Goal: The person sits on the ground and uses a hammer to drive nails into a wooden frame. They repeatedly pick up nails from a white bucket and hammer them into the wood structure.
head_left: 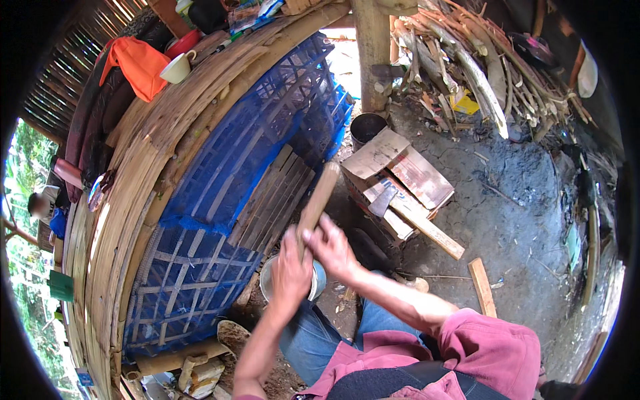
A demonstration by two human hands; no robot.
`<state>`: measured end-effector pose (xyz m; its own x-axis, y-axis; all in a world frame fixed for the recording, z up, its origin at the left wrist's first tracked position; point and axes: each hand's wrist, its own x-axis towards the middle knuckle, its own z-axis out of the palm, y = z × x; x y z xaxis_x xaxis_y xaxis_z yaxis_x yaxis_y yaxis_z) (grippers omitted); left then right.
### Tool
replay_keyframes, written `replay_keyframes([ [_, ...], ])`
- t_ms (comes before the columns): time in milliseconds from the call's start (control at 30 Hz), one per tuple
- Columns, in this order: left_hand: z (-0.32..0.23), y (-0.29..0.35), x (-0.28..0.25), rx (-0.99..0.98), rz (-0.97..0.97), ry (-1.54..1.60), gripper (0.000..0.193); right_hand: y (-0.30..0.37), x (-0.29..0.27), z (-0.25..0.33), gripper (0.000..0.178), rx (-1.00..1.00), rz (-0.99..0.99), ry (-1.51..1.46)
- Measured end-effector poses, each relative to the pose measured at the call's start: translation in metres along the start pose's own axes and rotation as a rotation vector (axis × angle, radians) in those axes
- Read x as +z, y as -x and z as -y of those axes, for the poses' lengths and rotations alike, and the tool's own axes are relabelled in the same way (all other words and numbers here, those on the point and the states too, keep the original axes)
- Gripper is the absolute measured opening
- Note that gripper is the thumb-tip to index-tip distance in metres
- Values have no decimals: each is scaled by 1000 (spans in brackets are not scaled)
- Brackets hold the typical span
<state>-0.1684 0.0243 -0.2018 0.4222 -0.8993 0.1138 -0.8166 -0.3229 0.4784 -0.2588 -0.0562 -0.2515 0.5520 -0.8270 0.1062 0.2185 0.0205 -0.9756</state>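
Observation:
A pale wooden stick [321, 193] points up and away from me above my knees. My left hand [289, 272] is wrapped round its lower part. My right hand [331, 250] grips it from the right side, thumb and fingers against the wood just above the left hand. Behind the hands, a pale bucket [319, 280] is partly hidden. To the right of the stick stands a cardboard box [421, 177] with its flaps open. On the box lies a flat grey metal blade [383, 201] beside a length of wood [435, 235].
A bamboo platform with blue netting [207, 153] rises at my left, holding an orange cloth [138, 67] and a cup [177, 69]. Firewood [477, 63] is heaped at the far right. A dark pot [368, 127] stands behind the box; a short board [481, 288] lies on the ground. Another person [45, 205] is outside at far left.

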Motion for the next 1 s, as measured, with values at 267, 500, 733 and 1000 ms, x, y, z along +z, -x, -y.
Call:
replay_keyframes([
  [267, -58, -177, -123, 485, -656, -749, 65, -218, -26, 68, 37, -44, -40, -424],
  [500, -66, -254, -138, 123, -404, -982, 81, -295, 4, 101, 85, -149, -62, -417],
  [733, -70, -266, -136, 127, -444, -1010, 72, -308, 13, 97, 91, -282, -2, -593],
  [1000, -78, -271, -145, 141, -333, -1103, 60, -310, 10, 104, 96, -191, 73, -643],
])
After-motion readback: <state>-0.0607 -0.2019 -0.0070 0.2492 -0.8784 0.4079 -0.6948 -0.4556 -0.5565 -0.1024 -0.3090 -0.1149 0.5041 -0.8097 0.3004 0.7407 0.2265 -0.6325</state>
